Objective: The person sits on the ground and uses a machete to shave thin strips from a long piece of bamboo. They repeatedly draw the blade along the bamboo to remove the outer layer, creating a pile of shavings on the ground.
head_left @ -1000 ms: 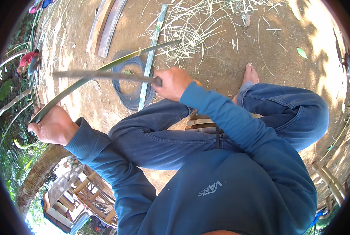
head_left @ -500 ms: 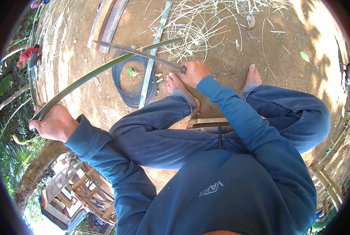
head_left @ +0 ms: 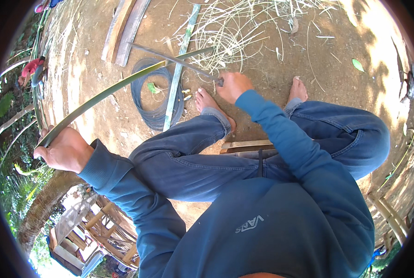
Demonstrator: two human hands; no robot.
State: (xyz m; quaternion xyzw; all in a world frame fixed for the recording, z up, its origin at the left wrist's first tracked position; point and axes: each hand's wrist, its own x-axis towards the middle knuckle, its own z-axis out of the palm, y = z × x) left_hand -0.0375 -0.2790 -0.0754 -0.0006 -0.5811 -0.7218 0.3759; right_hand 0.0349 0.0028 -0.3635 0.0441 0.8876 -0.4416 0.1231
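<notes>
In the head view, the left hand (head_left: 68, 147) is palm up, its grip pinching the near end of a long green strip (head_left: 100, 95) between thumb and fingers. The strip slants up and away to the right, passing over a coil of dark wire (head_left: 137, 95) and a narrow pale slat (head_left: 173, 99), its far end at a tangle of pale shavings (head_left: 244, 32). The right hand (head_left: 235, 85) has its grip wrapped round the handle of a long thin blade (head_left: 195, 69), which points up and left and crosses the strip; whether they touch, I cannot tell. A green leaf (head_left: 153, 88) lies inside the coil on the bare ground, with boards (head_left: 123, 30) beyond.
</notes>
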